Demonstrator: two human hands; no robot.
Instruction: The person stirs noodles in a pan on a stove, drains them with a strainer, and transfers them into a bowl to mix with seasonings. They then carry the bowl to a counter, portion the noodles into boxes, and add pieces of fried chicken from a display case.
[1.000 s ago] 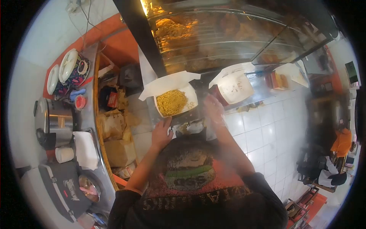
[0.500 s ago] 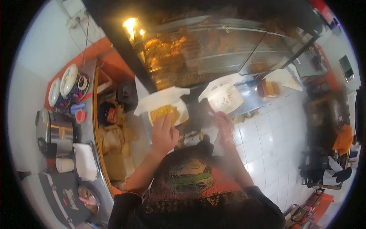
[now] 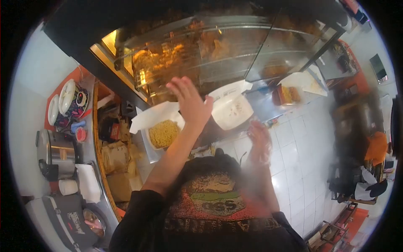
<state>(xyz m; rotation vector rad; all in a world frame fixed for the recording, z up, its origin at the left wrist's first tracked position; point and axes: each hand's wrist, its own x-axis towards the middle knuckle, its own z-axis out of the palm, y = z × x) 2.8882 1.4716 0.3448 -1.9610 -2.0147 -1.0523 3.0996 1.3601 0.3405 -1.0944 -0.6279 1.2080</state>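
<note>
My left hand [image 3: 191,101] is raised between two white takeaway boxes, in front of the glass case. Its fingers stretch upward and hold nothing. Below and left of its wrist, a box with its lid up [image 3: 153,115] contains yellow noodles [image 3: 163,134]; my forearm crosses its right side. The second open box [image 3: 228,119] sits right of my left hand, with small reddish bits on its inner base. My right hand [image 3: 260,143], in what looks like a clear plastic glove, is just below that box's right corner, apart from it. Its fingers are loosely bent, with nothing visible in them.
A glass display case [image 3: 197,46] with browned food stands ahead. Farther right on the steel counter is a red food box [image 3: 289,95] beside white paper. At left, a side counter carries a rice cooker [image 3: 58,151], a paper roll [image 3: 68,187] and a metal bowl [image 3: 94,222].
My left hand has left the noodles and risen up and right. My right hand has drawn away from the second box; the reddish thing at its fingers no longer shows. The view has shifted.
</note>
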